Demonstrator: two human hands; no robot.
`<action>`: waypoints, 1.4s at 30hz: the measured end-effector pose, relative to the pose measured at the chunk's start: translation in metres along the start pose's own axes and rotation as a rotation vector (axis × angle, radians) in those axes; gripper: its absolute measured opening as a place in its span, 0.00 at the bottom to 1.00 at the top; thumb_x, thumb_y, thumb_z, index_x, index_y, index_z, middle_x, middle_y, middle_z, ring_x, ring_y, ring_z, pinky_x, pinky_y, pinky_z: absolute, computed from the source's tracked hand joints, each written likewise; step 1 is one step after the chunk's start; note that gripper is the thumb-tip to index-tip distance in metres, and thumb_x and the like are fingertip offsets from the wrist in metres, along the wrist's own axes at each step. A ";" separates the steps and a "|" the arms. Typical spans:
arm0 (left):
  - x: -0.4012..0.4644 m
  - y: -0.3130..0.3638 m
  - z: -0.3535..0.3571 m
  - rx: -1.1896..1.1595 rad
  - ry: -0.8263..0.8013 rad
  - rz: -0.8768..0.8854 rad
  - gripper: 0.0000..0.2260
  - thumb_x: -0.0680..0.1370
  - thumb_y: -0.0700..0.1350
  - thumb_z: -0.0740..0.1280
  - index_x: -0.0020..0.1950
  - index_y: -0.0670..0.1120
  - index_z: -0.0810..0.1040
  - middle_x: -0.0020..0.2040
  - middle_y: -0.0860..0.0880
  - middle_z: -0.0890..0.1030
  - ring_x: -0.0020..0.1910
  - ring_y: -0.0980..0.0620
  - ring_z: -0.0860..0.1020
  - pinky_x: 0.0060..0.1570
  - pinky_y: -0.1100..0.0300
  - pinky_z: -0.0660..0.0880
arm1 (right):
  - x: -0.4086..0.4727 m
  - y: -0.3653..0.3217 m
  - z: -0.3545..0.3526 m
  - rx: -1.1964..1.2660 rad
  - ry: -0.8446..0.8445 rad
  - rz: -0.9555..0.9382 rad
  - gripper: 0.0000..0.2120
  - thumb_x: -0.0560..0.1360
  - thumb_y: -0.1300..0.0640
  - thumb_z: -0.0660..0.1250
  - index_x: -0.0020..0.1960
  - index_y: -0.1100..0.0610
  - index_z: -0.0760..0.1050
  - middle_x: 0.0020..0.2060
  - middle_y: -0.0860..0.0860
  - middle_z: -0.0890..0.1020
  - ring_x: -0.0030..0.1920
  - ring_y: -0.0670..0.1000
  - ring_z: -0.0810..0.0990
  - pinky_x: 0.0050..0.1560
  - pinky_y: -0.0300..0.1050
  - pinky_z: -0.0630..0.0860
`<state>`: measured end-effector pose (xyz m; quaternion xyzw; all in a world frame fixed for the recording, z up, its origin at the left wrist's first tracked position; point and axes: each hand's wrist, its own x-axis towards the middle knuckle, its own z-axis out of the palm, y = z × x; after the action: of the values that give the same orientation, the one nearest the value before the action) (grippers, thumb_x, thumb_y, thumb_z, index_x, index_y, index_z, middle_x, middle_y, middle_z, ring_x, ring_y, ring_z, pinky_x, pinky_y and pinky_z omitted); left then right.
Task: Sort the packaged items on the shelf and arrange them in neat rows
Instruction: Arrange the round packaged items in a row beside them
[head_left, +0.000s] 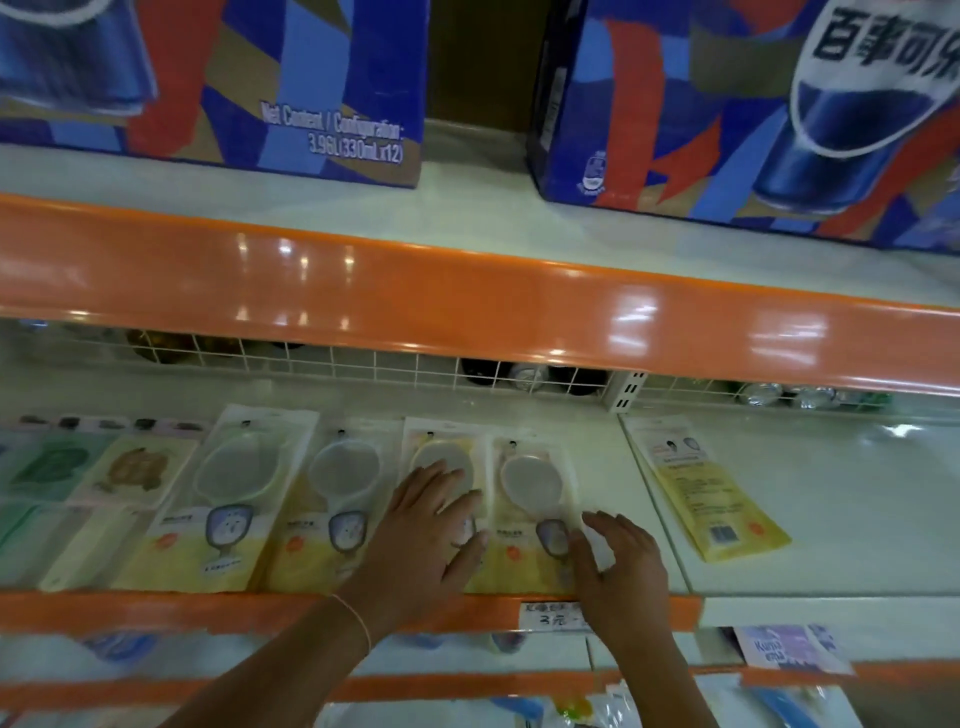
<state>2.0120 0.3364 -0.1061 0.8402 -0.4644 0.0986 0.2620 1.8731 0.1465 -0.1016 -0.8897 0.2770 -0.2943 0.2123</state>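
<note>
Both forearms reach up from the bottom of the view to the middle shelf (779, 519). Left hand (426, 525) lies flat, fingers straight and a little spread, pressing on the third yellow packet (441, 457) of the row. Right hand (618, 561) has its fingers loosely bent and spread, with nothing clamped; the fingertips touch the lower right edge of the fourth packet (524, 488), which lies between the two hands.

Two more packets of the same kind, the second packet (337, 499) and the first packet (228, 493), lie to the left of the left hand. Every one has its long axis running from the shelf's front edge to the back, hanging hole toward the back, yellow end toward the person. A single packet (696, 493) lies well apart, to the right of the right hand, with its printed back side up and turned slightly, its near end swinging to the right.

I judge the step in hand is to square the fourth packet against the third. To do it well, the left hand should hold its packet firmly while the right hand pushes gently sideways, so the edges meet without overlap and the near ends line up with the orange front lip (208, 613). The stray one should probably be turned over and straightened next.
</note>
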 end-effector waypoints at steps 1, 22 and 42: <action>0.011 0.013 0.003 -0.010 0.000 -0.007 0.20 0.79 0.57 0.58 0.63 0.47 0.78 0.65 0.45 0.76 0.69 0.44 0.68 0.68 0.44 0.68 | 0.004 0.010 -0.006 0.007 0.007 0.038 0.14 0.70 0.53 0.68 0.51 0.59 0.83 0.47 0.56 0.86 0.51 0.59 0.83 0.58 0.53 0.74; 0.107 0.187 0.092 -0.085 -0.302 -0.242 0.23 0.81 0.55 0.57 0.75 0.49 0.63 0.74 0.49 0.65 0.73 0.51 0.61 0.71 0.61 0.58 | 0.111 0.159 -0.076 -0.324 -0.450 0.427 0.46 0.62 0.28 0.68 0.72 0.49 0.58 0.63 0.55 0.71 0.63 0.59 0.69 0.62 0.54 0.69; 0.113 0.191 0.090 -0.796 -0.180 -0.694 0.24 0.77 0.57 0.66 0.68 0.46 0.73 0.58 0.50 0.80 0.55 0.52 0.79 0.59 0.52 0.77 | 0.088 0.134 -0.105 1.239 -0.349 0.854 0.28 0.76 0.73 0.62 0.69 0.51 0.69 0.50 0.57 0.84 0.45 0.59 0.84 0.35 0.48 0.81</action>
<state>1.9077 0.1239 -0.0694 0.7853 -0.1815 -0.2501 0.5365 1.8159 -0.0318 -0.0608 -0.4579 0.3433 -0.1438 0.8074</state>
